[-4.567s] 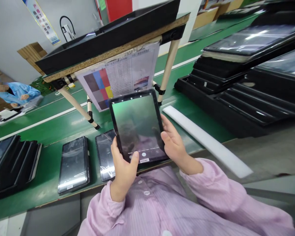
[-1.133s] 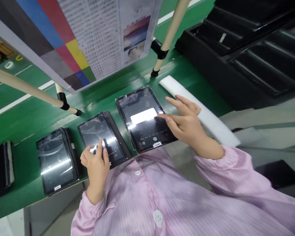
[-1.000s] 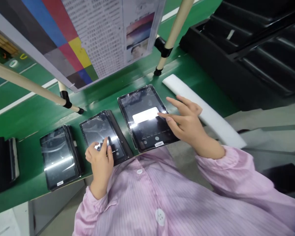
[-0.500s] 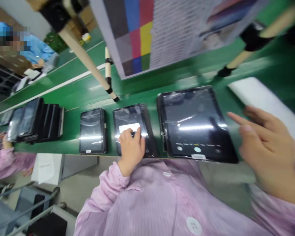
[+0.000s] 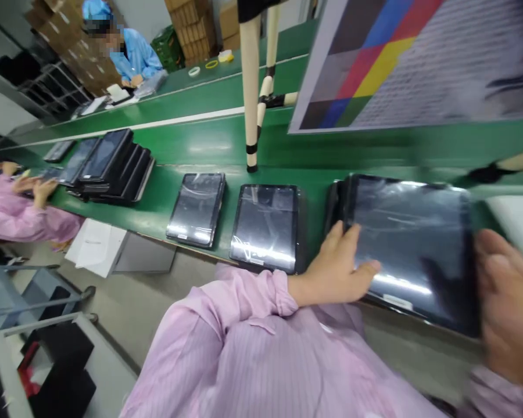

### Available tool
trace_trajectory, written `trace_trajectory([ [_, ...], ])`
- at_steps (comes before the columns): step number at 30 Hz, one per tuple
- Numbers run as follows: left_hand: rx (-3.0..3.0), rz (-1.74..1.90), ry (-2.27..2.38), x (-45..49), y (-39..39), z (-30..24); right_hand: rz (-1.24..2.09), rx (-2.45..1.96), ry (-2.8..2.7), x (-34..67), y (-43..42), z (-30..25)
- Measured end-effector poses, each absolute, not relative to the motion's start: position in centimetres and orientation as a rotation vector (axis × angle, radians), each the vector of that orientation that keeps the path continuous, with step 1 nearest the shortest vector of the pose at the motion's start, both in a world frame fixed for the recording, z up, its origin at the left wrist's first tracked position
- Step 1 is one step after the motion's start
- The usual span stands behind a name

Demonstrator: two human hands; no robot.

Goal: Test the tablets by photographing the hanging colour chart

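Note:
A large black tablet [image 5: 409, 249] with a dark, film-covered screen lies on a stack at the right of the green bench. My left hand [image 5: 335, 270] grips its left side, with the thumb over the screen's edge and the fingers along the rim. At the opposite side my right hand [image 5: 508, 302], somewhat blurred, holds the right edge; its fingertips are partly hidden. Left of my left hand lies a second tablet [image 5: 265, 223], its screen dark, on top of another. Farther left is a smaller tablet [image 5: 197, 206], also with a dark screen.
A pile of tablets [image 5: 107, 157] stands at the left, near a co-worker's pink sleeve [image 5: 21, 209]. Pipe legs [image 5: 251, 98] and a colour chart [image 5: 375, 69] rise behind. A white slab [image 5: 518, 220] lies at far right. Another person in blue [image 5: 139, 55] works across the bench.
My left hand has moved from the middle tablet to the large right one. My right hand has come to its right edge. The lit screens are now dark, and the view has swung left.

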State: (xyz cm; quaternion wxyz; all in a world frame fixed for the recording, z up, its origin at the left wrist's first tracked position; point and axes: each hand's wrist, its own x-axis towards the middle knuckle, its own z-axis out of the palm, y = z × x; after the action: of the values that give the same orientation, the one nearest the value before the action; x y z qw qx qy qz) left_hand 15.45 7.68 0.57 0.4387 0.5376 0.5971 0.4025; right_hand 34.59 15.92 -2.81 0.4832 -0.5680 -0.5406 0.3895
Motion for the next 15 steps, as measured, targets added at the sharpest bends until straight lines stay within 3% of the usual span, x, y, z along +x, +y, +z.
trace_trajectory([
  [7, 1.349, 1.348, 1.572, 9.9, 2.0, 4.5, 1.119, -1.240, -1.214, 27.5, 11.7, 2.2],
  [15, 0.913, 1.410, 1.810, 0.2, -1.0, -0.4, 1.484, -1.139, -1.405, 17.6, 11.3, -3.9],
])
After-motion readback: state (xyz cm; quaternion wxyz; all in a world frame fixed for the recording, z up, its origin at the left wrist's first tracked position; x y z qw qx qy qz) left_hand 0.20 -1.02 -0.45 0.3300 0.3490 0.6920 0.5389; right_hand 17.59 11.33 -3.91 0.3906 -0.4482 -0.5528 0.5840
